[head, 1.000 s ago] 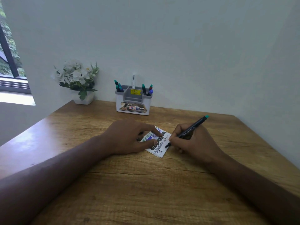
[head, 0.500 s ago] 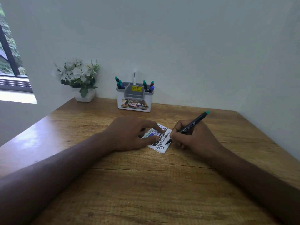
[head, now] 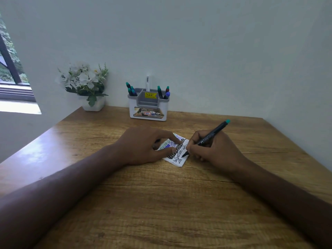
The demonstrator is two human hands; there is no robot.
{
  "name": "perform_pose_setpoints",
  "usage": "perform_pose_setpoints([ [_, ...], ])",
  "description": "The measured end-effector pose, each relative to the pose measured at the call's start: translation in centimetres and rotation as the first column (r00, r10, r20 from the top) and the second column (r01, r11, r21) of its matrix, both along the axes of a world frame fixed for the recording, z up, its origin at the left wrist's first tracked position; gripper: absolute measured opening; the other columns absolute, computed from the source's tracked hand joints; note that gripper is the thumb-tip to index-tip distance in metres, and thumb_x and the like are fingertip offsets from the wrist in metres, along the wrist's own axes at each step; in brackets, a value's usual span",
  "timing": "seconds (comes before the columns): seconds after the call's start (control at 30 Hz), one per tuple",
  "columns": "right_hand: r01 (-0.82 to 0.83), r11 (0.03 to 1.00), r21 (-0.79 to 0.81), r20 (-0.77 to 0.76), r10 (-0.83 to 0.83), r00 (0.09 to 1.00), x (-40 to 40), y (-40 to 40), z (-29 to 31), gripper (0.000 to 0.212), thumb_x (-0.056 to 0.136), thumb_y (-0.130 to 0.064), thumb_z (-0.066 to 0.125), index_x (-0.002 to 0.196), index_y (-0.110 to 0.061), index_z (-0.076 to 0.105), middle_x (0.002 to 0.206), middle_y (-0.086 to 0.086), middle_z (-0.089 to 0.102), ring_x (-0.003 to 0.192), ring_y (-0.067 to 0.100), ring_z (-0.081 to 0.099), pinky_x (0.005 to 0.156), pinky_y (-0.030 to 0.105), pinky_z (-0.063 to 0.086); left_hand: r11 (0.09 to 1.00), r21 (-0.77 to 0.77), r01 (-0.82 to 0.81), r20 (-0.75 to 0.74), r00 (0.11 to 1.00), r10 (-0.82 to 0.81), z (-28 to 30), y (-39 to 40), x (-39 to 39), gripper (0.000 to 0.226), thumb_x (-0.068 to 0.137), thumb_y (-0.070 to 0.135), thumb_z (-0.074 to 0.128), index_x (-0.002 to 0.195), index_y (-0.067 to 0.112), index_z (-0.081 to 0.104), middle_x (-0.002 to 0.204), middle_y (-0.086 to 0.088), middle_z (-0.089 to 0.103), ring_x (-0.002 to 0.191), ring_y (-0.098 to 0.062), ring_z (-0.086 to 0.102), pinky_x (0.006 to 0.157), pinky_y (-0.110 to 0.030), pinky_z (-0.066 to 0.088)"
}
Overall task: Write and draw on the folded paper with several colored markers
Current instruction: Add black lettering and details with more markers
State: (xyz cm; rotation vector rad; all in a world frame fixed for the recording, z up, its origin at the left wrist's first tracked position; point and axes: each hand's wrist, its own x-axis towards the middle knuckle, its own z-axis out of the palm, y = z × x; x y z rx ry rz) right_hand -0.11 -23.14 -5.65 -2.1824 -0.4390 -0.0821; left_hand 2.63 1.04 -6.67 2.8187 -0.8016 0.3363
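Two bare forearms reach in from the lower corners, with no sleeve in view on either. The left hand (head: 142, 146) and right hand (head: 213, 150) wear no gloves, rings, watch or bracelet. The fingers (head: 177, 141) carry short, unpainted nails.

Right hand (head: 213, 150) | marker (head: 206, 139) tip moved from the lower right corner of the folded paper (head: 177, 153) up its right edge

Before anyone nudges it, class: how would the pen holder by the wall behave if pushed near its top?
The holder looks like light plastic, so it probably slides easily. Its markers stand tall above the rim, so a high push might tip it.
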Motion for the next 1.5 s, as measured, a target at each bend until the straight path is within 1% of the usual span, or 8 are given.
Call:
perform_pose_setpoints([
  [0.13,-0.002,1.000,0.006,0.003,0.002,1.000,0.06,-0.09,0.02,0.011,0.089,-0.023,0.076,0.079,-0.025,0.076,0.076,-0.011,0.079,0.068,0.001,0.072,0.061,0.017,0.055,1.000,0.003,0.005,0.003,1.000,-0.005,-0.03,0.03,-0.05,0.046,0.095,0.076,0.042,0.138,0.061,0.050,0.072,0.014,0.060,0.068,-0.005,0.055,0.054,-0.024,0.036],
  [0.4,0.009,0.999,-0.036,0.013,-0.008,1.000,0.22,-0.03,-0.20,0.008,0.088,-0.025,0.078,0.080,-0.027,0.077,0.081,-0.013,0.079,0.074,-0.004,0.071,0.062,0.016,0.056,1.000,-0.002,0.003,-0.010,1.000,-0.003,0.11,-0.05,-0.08,0.044,0.095,0.074,0.044,0.137,0.061,0.051,0.068,0.015,0.057,0.066,-0.005,0.054,0.054,-0.024,0.036],
  [0.7,0.036,0.999,-0.011,0.013,-0.036,0.999,0.32,-0.29,-0.13,0.008,0.088,-0.024,0.077,0.080,-0.026,0.076,0.077,-0.013,0.079,0.067,-0.001,0.071,0.060,0.016,0.056,1.000,0.005,-0.004,-0.029,1.000,0.004,0.24,-0.18,-0.12,0.044,0.096,0.073,0.045,0.137,0.062,0.050,0.067,0.019,0.053,0.065,-0.003,0.051,0.055,-0.022,0.032],
  [0.93,0.043,0.999,-0.022,-0.006,-0.043,0.999,0.42,-0.19,-0.15,0.008,0.089,-0.024,0.076,0.081,-0.023,0.076,0.075,-0.009,0.078,0.066,0.005,0.072,0.065,0.024,0.062,1.000,0.001,0.001,-0.024,1.000,-0.001,0.20,-0.13,-0.16,0.044,0.096,0.073,0.045,0.137,0.061,0.051,0.067,0.018,0.054,0.064,-0.004,0.052,0.054,-0.023,0.032],
  [1.07,0.051,0.999,-0.007,-0.002,-0.051,0.999,0.32,-0.15,-0.03,0.007,0.090,-0.024,0.076,0.082,-0.022,0.076,0.072,-0.010,0.078,0.061,0.004,0.070,0.063,0.022,0.061,1.000,-0.002,0.008,0.001,1.000,-0.008,0.06,0.03,-0.10,0.043,0.095,0.074,0.044,0.137,0.064,0.049,0.068,0.016,0.057,0.064,-0.003,0.052,0.053,-0.024,0.033],
  [1.23,0.062,0.998,-0.014,-0.018,-0.062,0.998,0.33,-0.23,0.04,0.008,0.089,-0.024,0.076,0.082,-0.019,0.076,0.076,-0.006,0.079,0.065,0.007,0.072,0.067,0.028,0.063,1.000,0.001,-0.001,-0.003,1.000,0.001,0.09,-0.03,-0.15,0.043,0.095,0.074,0.044,0.136,0.064,0.049,0.070,0.016,0.057,0.066,-0.004,0.053,0.054,-0.025,0.033],
  [1.37,0.084,0.996,-0.004,-0.010,-0.084,0.996,0.34,-0.17,-0.02,0.009,0.090,-0.024,0.075,0.083,-0.019,0.076,0.073,-0.004,0.078,0.063,0.010,0.072,0.067,0.032,0.064,1.000,0.005,-0.003,-0.015,1.000,0.003,0.13,-0.09,-0.17,0.045,0.094,0.075,0.043,0.136,0.063,0.050,0.069,0.015,0.058,0.066,-0.003,0.053,0.055,-0.025,0.035],
  [1.5,0.094,0.995,-0.010,-0.011,-0.094,0.995,0.35,-0.23,-0.01,0.010,0.090,-0.024,0.075,0.081,-0.021,0.076,0.072,-0.001,0.078,0.063,0.011,0.072,0.067,0.030,0.063,1.000,0.004,-0.002,-0.012,1.000,0.002,0.08,-0.02,-0.10,0.045,0.094,0.076,0.043,0.137,0.063,0.049,0.071,0.015,0.060,0.066,-0.004,0.055,0.054,-0.024,0.036],
])
